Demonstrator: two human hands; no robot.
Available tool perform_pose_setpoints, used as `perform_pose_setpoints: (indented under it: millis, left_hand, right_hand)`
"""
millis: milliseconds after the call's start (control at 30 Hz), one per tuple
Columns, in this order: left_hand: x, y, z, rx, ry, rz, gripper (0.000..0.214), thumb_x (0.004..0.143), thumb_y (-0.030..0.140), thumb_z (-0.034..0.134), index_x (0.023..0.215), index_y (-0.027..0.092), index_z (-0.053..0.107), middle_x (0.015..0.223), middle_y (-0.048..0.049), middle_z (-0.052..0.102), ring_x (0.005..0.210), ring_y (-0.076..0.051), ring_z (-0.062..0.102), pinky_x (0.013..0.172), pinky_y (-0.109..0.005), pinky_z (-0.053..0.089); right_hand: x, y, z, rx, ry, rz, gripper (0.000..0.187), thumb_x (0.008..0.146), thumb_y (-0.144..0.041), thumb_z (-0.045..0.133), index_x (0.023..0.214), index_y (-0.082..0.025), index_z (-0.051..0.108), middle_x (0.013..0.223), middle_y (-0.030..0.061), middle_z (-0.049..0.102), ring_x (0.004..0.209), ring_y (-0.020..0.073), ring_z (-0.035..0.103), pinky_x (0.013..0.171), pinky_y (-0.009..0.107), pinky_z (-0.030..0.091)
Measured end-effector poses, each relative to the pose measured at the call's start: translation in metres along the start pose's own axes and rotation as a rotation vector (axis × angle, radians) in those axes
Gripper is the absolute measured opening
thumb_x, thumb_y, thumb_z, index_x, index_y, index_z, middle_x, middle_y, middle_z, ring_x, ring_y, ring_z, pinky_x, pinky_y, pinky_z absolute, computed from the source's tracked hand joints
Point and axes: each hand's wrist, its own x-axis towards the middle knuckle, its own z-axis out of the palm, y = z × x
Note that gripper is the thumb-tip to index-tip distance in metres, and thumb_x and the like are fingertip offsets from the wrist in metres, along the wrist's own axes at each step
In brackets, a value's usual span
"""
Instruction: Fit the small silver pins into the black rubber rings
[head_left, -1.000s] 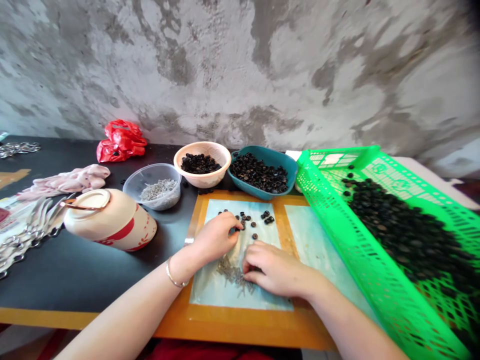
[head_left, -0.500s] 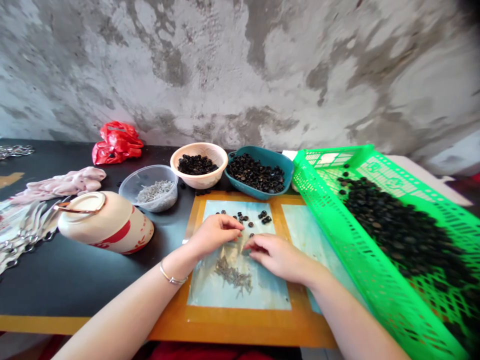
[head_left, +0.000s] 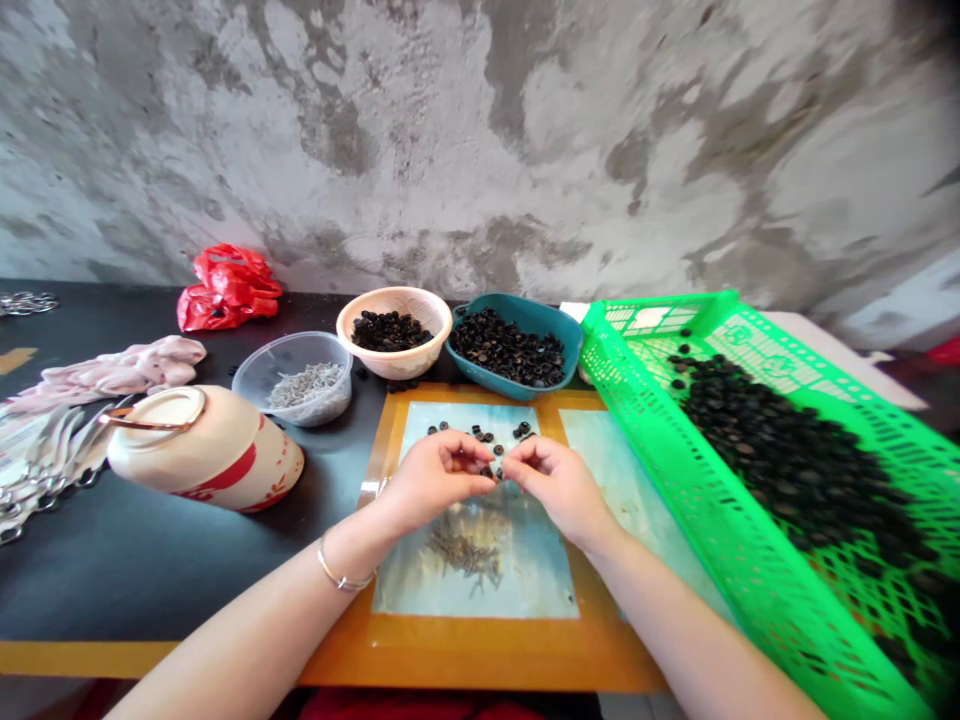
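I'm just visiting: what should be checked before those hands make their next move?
1. Left hand gripping a piece: cannot tell; a dark piece shows near its fingertips.
2. Right hand holding a pin: cannot tell; the fingertips hide it.
3. Metal pins on the blue sheet: ok, piled nearer the person.
4. Loose black pieces on the sheet: ok, several beyond the hands.
5. Right hand apart from the green basket: ok.

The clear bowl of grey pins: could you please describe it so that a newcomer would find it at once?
From the large green basket, go left past the teal tub to the peach bowl. The clear bowl stands just left of it, beyond the cream container. It is see-through and holds grey pins, while its two neighbours hold black pieces.
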Motion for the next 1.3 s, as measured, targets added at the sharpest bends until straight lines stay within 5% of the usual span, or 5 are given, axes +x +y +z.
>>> perform_pose_setpoints:
  millis: [667,900,1067,1167,1300]
  left_hand:
    - [-0.004,-0.003,0.009,0.039,0.125,0.097,0.014,0.061,0.018,0.08,0.07,0.014,0.07,0.069,-0.0019,0.069,0.06,-0.013,0.064,0.062,-0.025,0.052]
    - [-0.001,-0.007,0.003,0.102,0.122,0.196,0.007,0.068,0.019,0.078,0.065,0.015,0.073,0.073,-0.0041,0.07,0.072,-0.015,0.065,0.071,-0.025,0.052]
    - [0.002,-0.006,0.004,-0.126,0.123,0.01,0.011,0.067,0.021,0.08,0.071,0.013,0.072,0.068,-0.0032,0.07,0.064,-0.012,0.065,0.066,-0.022,0.053]
    - [0.003,-0.004,0.005,-0.321,0.116,-0.106,0.019,0.065,0.02,0.083,0.075,0.011,0.07,0.066,-0.0027,0.069,0.061,-0.01,0.065,0.062,-0.019,0.054]
    - [0.004,-0.001,0.003,-0.458,0.116,-0.159,0.017,0.069,0.011,0.08,0.079,0.011,0.066,0.065,-0.0009,0.066,0.057,-0.008,0.064,0.057,-0.016,0.055]
  right_hand:
    - [-0.008,-0.001,0.011,-0.099,0.101,-0.08,0.016,0.081,-0.032,0.068,0.074,-0.018,0.071,0.072,0.0037,0.073,0.069,0.0183,0.065,0.067,0.03,0.05]
    - [-0.01,0.001,0.01,-0.304,0.078,-0.361,0.019,0.089,-0.024,0.058,0.089,-0.025,0.077,0.091,0.0054,0.075,0.087,0.0215,0.068,0.082,0.036,0.053]
    - [-0.006,0.003,0.0,-0.43,-0.009,-0.349,0.028,0.092,-0.026,0.054,0.116,-0.024,0.069,0.098,0.007,0.073,0.088,0.0217,0.066,0.082,0.037,0.053]
    - [0.001,0.005,-0.014,-0.535,0.068,-0.267,0.039,0.092,-0.025,0.054,0.13,-0.021,0.058,0.095,0.0069,0.07,0.083,0.0213,0.063,0.078,0.037,0.052]
    - [0.012,0.009,-0.036,-0.787,0.148,-0.289,0.023,0.087,-0.016,0.058,0.107,-0.019,0.069,0.088,0.0072,0.067,0.088,0.0249,0.058,0.083,0.04,0.047]
